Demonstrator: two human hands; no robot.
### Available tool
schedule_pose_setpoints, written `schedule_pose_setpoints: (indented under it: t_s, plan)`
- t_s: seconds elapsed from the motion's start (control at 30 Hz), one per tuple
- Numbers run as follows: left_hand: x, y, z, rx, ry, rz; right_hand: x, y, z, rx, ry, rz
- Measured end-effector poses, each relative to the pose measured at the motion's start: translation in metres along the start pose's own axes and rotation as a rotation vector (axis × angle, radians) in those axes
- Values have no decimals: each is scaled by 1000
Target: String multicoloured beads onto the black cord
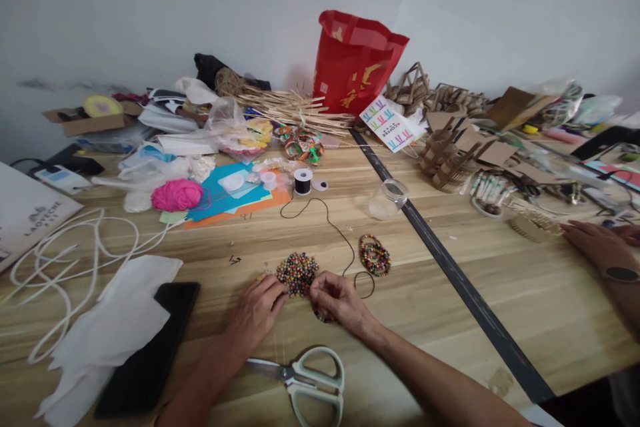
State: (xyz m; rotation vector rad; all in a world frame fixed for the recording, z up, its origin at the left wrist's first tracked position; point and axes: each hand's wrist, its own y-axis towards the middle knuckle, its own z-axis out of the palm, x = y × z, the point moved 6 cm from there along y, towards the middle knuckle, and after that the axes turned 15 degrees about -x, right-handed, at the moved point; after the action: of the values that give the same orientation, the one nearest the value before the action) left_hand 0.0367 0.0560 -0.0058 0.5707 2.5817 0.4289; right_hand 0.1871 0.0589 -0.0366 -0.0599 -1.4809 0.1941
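While my left hand (257,310) rests its fingertips on the near edge of the bead pile (297,272) in the lower middle of the frame, my right hand (340,297) pinches the black cord (334,223) with some beads already on it, just beside the pile. I think it goes best if I pick one little round bead and keep the thin string tight so nothing slips off. The beads are tiny, hard and many-colored, the wooden table (500,267) is smooth, and the white scissors (313,383) lie near me.
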Motion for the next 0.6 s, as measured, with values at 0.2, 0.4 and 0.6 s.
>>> schedule_pose_setpoints:
  t_s: [0.2, 0.4, 0.6]
  plan:
    - [3, -1, 1, -6, -32, -34, 3, 1, 0, -5, 19, -13]
    - [4, -2, 1, -34, -138, -76, 6, 2, 0, -20, 23, -14]
    - [0, 0, 2, -85, -136, 3, 2, 3, -1, -33, 24, 15]
